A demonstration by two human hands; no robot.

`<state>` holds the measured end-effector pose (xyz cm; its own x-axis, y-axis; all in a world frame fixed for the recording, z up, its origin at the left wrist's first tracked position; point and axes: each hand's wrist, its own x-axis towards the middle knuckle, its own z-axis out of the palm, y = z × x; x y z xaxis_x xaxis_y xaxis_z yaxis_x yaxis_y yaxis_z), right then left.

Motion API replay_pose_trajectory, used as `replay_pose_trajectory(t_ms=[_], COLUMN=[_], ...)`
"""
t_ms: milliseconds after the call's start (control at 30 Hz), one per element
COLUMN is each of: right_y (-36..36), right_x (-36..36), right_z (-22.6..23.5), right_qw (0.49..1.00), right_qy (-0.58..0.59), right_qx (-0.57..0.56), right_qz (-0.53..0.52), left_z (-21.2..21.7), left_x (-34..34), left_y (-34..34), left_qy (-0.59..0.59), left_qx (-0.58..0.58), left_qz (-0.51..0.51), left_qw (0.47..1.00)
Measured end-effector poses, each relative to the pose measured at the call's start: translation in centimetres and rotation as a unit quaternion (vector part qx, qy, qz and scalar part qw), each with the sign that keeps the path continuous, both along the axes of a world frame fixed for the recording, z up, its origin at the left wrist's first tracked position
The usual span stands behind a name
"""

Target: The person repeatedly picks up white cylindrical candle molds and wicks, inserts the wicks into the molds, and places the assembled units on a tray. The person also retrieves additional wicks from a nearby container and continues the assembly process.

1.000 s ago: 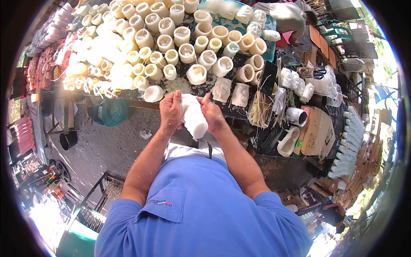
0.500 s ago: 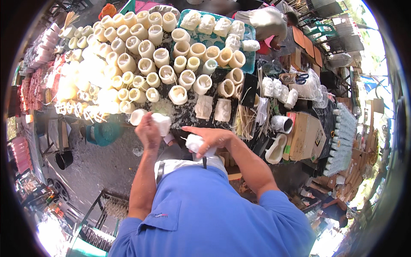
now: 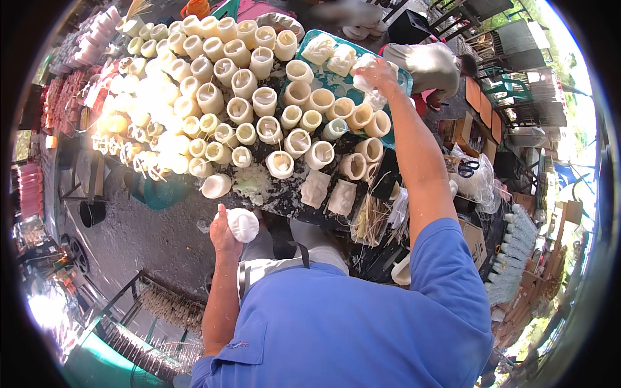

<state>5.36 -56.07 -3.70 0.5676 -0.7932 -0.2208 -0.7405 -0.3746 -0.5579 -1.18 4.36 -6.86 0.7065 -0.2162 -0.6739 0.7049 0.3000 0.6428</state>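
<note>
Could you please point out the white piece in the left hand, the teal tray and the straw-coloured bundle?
White piece (image 3: 244,226), head view: middle of its visible side.
Teal tray (image 3: 328,79), head view: bare part of its surface.
Straw-coloured bundle (image 3: 371,218), head view: middle of its strands.

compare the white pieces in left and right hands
The left piece, in the left hand, is nearer the blue shirt; the right piece, in the right hand, is at the teal tray. The left piece shows a rounded end; the right piece is partly covered. Both are white.
</note>
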Motion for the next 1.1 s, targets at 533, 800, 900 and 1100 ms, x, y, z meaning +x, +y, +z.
replay_pose_trajectory(t_ms=[533,800,900,1100], right_y=[8.1,5.1,5.5,15.5], right_x=[-30.8,-36.3,-36.8,-31.5], right_z=[10.8,2.0,1.6,6.4], right_qw=[0.972,0.972,0.977,0.962], right_qy=[0.226,0.186,0.167,0.087], right_qx=[-0.052,-0.076,-0.074,-0.248], right_qz=[-0.042,-0.117,-0.114,-0.075], left_z=[-0.5,0.5,1.1,3.1], left_x=[2.3,2.6,2.0,1.3], left_y=[0.0,-2.2,-3.0,-5.2], left_qy=[0.111,0.116,0.135,0.131], left_qx=[-0.165,-0.153,-0.178,-0.141], left_qz=[-0.072,-0.148,-0.142,-0.164], left_qw=[0.977,0.97,0.964,0.967])
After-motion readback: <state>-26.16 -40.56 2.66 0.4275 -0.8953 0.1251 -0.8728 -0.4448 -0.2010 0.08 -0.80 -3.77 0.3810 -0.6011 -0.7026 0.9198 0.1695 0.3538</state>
